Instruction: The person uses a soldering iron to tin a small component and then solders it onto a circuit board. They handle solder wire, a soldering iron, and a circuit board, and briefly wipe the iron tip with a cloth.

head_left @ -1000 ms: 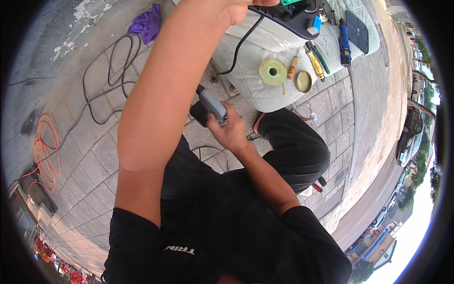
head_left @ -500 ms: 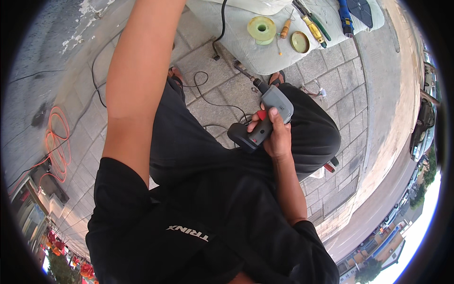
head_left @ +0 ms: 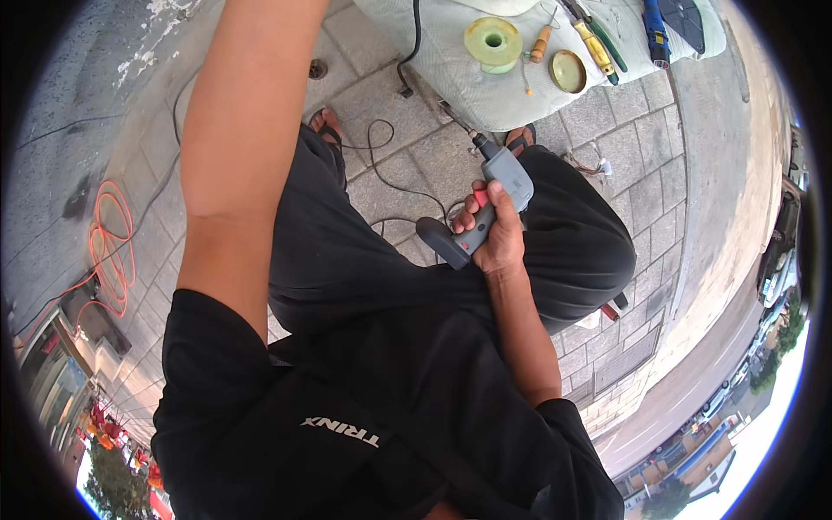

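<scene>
My right hand (head_left: 501,238) is wrapped around the grip of a grey and black cordless drill (head_left: 511,176), with its red trigger under the fingers. The drill is held over the gap between my legs, its chuck and long bit pointing away and slightly left, toward the edge of a cloth-covered surface. My left arm stretches far forward past the upper edge of the view, so my left hand is out of sight.
On the pale cloth (head_left: 485,100) lie a pale green spool (head_left: 494,43), a wooden-handled awl (head_left: 542,43), a round shallow tin (head_left: 568,71), a yellow-handled tool (head_left: 594,46) and a blue tool (head_left: 656,35). Black cable (head_left: 381,169) loops over the paving. An orange cord (head_left: 108,251) lies coiled left.
The view has shifted a little, so the cloth and its tools appear farther right. The drill stays in my right hand, with its angle slightly changed. My left arm remains stretched forward.
</scene>
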A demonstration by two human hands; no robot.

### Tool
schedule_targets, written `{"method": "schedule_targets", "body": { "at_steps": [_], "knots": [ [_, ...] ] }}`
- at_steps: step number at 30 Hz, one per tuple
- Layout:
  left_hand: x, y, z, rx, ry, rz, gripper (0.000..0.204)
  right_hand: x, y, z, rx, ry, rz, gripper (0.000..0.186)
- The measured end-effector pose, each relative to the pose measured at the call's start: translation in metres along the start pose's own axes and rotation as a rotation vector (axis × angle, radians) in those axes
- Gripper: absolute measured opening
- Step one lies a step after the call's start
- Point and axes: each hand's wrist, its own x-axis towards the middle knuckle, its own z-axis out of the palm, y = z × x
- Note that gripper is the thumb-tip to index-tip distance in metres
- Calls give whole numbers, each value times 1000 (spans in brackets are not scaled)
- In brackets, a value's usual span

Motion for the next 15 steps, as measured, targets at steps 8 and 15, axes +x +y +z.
{"method": "schedule_targets", "body": {
  "at_steps": [8,15],
  "knots": [
    [0,0,2,19,-34,33,4,4,0,-4,33,-47,35,36],
    [-1,1,0,23,-47,46,3,5,0,-2,65,-67,51,34]
  ]
}}
